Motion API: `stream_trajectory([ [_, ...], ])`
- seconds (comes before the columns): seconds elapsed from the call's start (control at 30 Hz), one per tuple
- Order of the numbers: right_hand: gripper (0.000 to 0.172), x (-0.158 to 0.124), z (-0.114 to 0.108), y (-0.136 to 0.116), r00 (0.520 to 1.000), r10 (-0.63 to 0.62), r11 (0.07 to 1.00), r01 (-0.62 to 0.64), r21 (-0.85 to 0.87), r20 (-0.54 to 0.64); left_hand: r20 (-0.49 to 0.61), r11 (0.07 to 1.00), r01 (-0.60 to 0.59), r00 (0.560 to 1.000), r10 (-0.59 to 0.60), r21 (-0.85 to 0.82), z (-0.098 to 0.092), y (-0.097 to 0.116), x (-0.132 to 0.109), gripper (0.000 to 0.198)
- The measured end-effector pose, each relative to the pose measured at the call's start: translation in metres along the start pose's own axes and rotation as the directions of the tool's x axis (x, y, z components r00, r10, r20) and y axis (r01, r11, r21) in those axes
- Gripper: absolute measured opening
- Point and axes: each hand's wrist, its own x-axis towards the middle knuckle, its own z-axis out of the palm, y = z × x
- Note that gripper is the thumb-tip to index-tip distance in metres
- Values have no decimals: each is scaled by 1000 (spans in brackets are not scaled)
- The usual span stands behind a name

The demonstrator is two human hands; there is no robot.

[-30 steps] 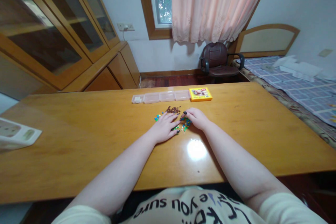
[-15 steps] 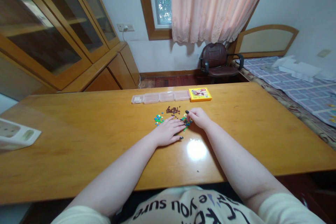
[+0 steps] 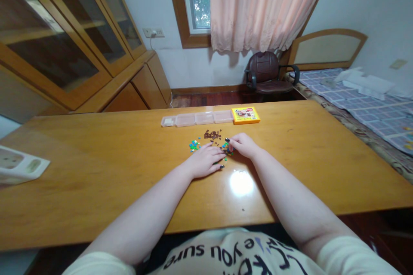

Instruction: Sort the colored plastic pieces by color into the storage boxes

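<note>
My left hand point(image 3: 206, 161) lies flat on the wooden table, fingers stretched out toward a small pile of mixed coloured pieces point(image 3: 229, 149). My right hand point(image 3: 241, 144) is at the right side of that pile, its fingers curled down with the thumb and index finger close together over the pieces. Whether a piece is between them is too small to tell. Beyond my hands lies a loose heap of tiny brown pieces point(image 3: 212, 134). A cluster of blue, green and pale pieces point(image 3: 194, 145) rests just past my left hand. The fingers partly cover the mixed pile.
Clear plastic trays point(image 3: 195, 119) stand in a row along the table's point(image 3: 112, 159) far side, ending at a yellow box point(image 3: 245, 115). A white power strip point(image 3: 22, 165) is at the left edge. Behind stand a brown chair point(image 3: 266, 73) and a bed point(image 3: 361, 94).
My right hand's fingertips have shifted slightly left over the mixed pile. A green piece now shows near my left fingers. My left hand has barely moved.
</note>
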Motion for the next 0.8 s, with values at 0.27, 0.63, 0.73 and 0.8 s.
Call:
stream_trajectory([
  [0.27,47,1,0,0,983,26,995,-43,-89,-181,14,1000,12,1000,-12,25,3,1,1,48],
  [0.63,49,1,-2,-3,981,62,990,-83,-112,-183,-8,999,39,999,-39,30,5,-2,0,46],
  [0.73,44,1,-1,-2,994,33,995,-43,-88,-104,-12,998,45,999,-45,36,5,-3,-1,48],
  [0.8,45,1,-1,-1,995,37,992,-48,-116,-93,-13,998,49,999,-49,39,5,-3,-1,47],
])
